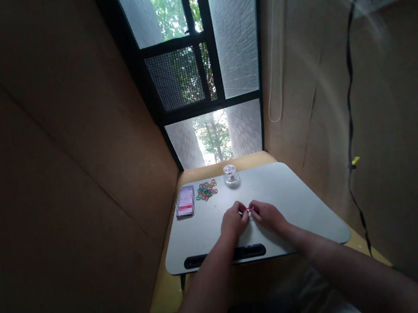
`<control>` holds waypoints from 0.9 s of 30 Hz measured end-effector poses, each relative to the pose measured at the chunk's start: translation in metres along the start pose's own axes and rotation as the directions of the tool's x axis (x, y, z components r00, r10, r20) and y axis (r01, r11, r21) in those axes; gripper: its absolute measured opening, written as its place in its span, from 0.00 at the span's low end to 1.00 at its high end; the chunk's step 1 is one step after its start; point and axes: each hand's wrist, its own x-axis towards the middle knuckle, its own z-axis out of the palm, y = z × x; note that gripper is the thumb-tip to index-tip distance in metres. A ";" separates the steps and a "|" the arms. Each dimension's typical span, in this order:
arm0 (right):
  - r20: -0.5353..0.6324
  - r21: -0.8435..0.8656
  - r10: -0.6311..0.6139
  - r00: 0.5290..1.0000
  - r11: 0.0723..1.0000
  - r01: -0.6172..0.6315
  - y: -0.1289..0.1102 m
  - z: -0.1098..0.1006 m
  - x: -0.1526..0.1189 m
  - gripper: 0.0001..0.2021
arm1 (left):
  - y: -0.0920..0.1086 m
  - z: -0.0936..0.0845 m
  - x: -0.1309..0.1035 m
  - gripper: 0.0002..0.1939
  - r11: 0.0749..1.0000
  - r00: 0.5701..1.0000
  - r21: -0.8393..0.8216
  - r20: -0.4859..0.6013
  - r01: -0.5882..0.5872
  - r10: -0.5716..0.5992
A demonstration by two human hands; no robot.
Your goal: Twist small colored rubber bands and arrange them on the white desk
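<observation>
My left hand (pixel 235 220) and my right hand (pixel 267 214) meet over the middle of the white lap table (pixel 301 205). Both are closed in a pinch, fingertips almost touching. Between them shows a tiny reddish and whitish bit, too small to name. Beyond my hands lies a loose pile of small, many-coloured loops (pixel 206 190), which look like rubber bands. A small clear container (pixel 231 176) with a knob-like top stands upright to the right of that pile.
A phone (pixel 185 202) with a lit, blurred screen lies at the table's left edge. Along the near edge runs a black slot (pixel 249 251), partly behind my left forearm. The lap table rests on a wooden surface (pixel 162 292) between two walls. A black cable (pixel 348 106) hangs at right.
</observation>
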 end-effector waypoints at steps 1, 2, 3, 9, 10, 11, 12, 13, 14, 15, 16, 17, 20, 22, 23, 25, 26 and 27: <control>-0.002 -0.004 0.003 1.000 1.000 -0.003 0.000 0.000 0.000 0.07 | 0.000 0.000 0.000 0.07 1.000 1.000 -0.023 0.006 -0.005 0.005; -0.001 -0.006 0.003 1.000 1.000 -0.003 0.000 0.000 0.000 0.08 | 0.001 -0.001 0.000 0.07 0.999 1.000 -0.052 0.012 -0.009 0.009; -0.001 -0.007 0.006 1.000 1.000 -0.006 0.000 0.000 0.000 0.08 | 0.002 -0.002 0.000 0.08 0.997 1.000 -0.082 0.020 -0.010 0.012; 0.023 -0.011 0.039 0.999 0.999 -0.039 -0.002 -0.003 0.000 0.08 | 0.005 -0.004 -0.002 0.10 0.990 0.999 -0.139 0.044 0.012 -0.006; 0.027 -0.020 0.036 0.999 0.999 -0.036 -0.002 -0.003 0.000 0.09 | 0.005 -0.004 -0.002 0.10 0.992 0.999 -0.125 0.040 0.012 -0.007; 0.024 -0.029 0.034 0.999 0.999 -0.033 -0.002 -0.002 0.000 0.09 | 0.004 -0.004 -0.001 0.09 0.994 0.999 -0.106 0.034 0.012 -0.008; 0.025 -0.039 0.032 0.999 0.999 -0.031 -0.001 -0.002 0.000 0.10 | 0.003 -0.004 -0.001 0.09 0.996 1.000 -0.084 0.027 0.008 -0.006; 0.022 -0.047 0.029 0.999 0.999 -0.028 -0.001 -0.001 0.001 0.10 | 0.002 -0.003 -0.001 0.08 0.998 1.000 -0.064 0.019 0.004 -0.003; 0.021 -0.052 0.021 1.000 0.998 -0.020 0.000 -0.001 0.001 0.10 | 0.001 -0.002 0.000 0.08 0.999 1.000 -0.049 0.012 0.000 0.000; 0.019 -0.055 0.011 1.000 0.998 -0.010 0.000 -0.001 0.001 0.10 | 0.000 -0.001 0.000 0.08 0.999 1.000 -0.039 0.006 -0.002 0.002; 0.016 -0.055 -0.004 1.000 0.998 0.005 0.001 0.000 0.001 0.10 | -0.001 -0.001 0.000 0.08 0.999 1.000 -0.033 0.003 -0.004 0.004; 0.012 -0.052 -0.021 1.000 0.998 0.022 0.001 -0.001 0.000 0.10 | -0.001 0.000 0.001 0.07 0.999 1.000 -0.031 0.000 -0.005 0.005; -0.005 -0.018 -0.064 0.998 0.998 0.064 0.001 -0.002 -0.001 0.08 | -0.001 0.001 0.001 0.06 1.000 1.000 -0.027 -0.011 0.000 0.000; -0.015 0.019 -0.077 0.997 0.997 0.077 0.001 -0.003 -0.002 0.08 | 0.001 0.000 0.001 0.05 1.000 1.000 -0.020 -0.022 0.016 -0.017; -0.019 0.038 -0.082 0.996 0.996 0.083 0.001 -0.003 -0.002 0.09 | 0.002 -0.001 0.001 0.05 0.999 0.999 -0.016 -0.025 0.027 -0.028; -0.027 0.076 -0.089 0.996 0.993 0.091 0.002 -0.003 -0.003 0.12 | 0.005 -0.003 0.001 0.05 0.998 0.998 -0.014 -0.034 0.060 -0.061; -0.031 0.090 -0.095 0.995 0.991 0.097 0.003 -0.003 -0.003 0.13 | 0.006 -0.003 0.001 0.05 0.997 0.996 -0.015 -0.035 0.075 -0.076; -0.036 0.102 -0.103 0.994 0.989 0.106 0.003 -0.002 -0.002 0.14 | 0.006 -0.004 0.001 0.05 0.996 0.996 -0.020 -0.042 0.082 -0.083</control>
